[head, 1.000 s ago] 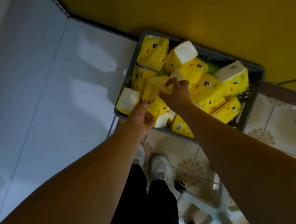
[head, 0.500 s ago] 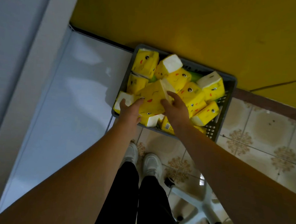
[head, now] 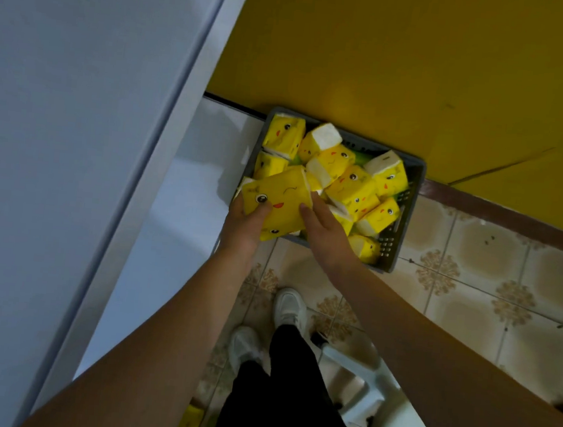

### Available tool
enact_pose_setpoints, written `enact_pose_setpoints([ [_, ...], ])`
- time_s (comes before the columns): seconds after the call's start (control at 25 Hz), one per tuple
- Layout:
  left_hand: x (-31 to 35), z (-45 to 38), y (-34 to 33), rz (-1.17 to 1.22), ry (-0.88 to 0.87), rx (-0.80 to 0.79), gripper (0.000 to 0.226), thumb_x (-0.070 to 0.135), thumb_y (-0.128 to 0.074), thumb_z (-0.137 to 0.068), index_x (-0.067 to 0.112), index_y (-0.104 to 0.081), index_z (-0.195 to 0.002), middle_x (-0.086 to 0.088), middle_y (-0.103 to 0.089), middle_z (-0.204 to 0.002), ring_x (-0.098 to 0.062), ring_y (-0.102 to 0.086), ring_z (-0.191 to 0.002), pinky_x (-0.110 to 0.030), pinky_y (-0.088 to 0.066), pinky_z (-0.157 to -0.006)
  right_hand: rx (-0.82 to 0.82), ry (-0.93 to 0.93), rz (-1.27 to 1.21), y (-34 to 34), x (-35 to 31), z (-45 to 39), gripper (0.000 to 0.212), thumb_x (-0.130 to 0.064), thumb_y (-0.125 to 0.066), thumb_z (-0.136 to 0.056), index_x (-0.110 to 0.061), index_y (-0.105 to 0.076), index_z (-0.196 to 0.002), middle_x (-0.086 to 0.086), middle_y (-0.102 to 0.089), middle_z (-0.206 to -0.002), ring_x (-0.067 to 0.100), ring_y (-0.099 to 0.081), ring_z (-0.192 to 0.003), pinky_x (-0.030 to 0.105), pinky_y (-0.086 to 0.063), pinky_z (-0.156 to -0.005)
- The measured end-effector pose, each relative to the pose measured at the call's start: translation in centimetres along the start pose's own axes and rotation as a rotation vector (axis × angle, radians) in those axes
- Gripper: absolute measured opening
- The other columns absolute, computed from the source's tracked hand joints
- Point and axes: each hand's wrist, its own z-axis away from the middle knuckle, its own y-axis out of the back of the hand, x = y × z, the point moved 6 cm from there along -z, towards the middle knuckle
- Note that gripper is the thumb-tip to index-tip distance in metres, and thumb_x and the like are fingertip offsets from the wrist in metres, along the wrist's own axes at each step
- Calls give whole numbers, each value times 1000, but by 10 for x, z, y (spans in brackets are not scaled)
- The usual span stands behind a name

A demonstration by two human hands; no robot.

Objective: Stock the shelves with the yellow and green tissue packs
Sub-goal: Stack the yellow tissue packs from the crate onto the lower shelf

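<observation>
A grey plastic basket (head: 409,205) stands on the tiled floor against the yellow wall, filled with several yellow tissue packs (head: 354,189) with cartoon faces. A bit of a green pack (head: 361,157) shows between them. One yellow tissue pack (head: 276,195) is raised over the basket's near left corner. My left hand (head: 244,225) grips its lower left side, thumb on the printed face. My right hand (head: 323,229) holds its right edge, thumb on the face and fingers along the side.
A white shelf board (head: 75,124) fills the left, with a lower white shelf (head: 190,177) beside the basket. My shoes (head: 290,308) stand on the floor. A white plastic stool (head: 376,398) is at bottom right. Another yellow pack (head: 189,424) lies near the bottom edge.
My hands have lifted the yellow pack out of the pile and turned it face up over the basket's near left corner. My view has risen, showing more of the upper shelf.
</observation>
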Motion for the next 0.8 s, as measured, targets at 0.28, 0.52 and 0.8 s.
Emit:
enact_pose_setpoints([
  [0.28, -19, 96, 43, 33, -13, 27, 67, 39, -67, -69, 24, -52, -132, -2, -63, -125, -23, -63, -109, -43, -53, -93, -72, 15, -1, -22, -1, 86, 53, -43, -40, -101, -26, -31, -151, -4, -36, -153, 15, -35, -139, 34, -33, -113],
  [0.52, -44, 164, 64, 36, -11, 49, 14, 13, -55, -94, 25, -59, -98, 8, -67, -93, 2, -68, -72, -19, -55, -59, -22, 16, 93, -27, 1, 129, 42, -42, -41, -101, -11, -49, -128, 5, -54, -115, 21, -52, -106, 31, -39, -81],
  [0.8, -110, 239, 62, 48, -25, 119, 24, 13, -52, -96, 20, -58, -117, 10, -66, -94, 8, -66, -63, -17, -54, -55, -185, 38, 269, -18, 41, 197, 50, -40, -36, -104, -17, -34, -149, 4, -35, -154, 23, -36, -138, 23, -31, -97],
])
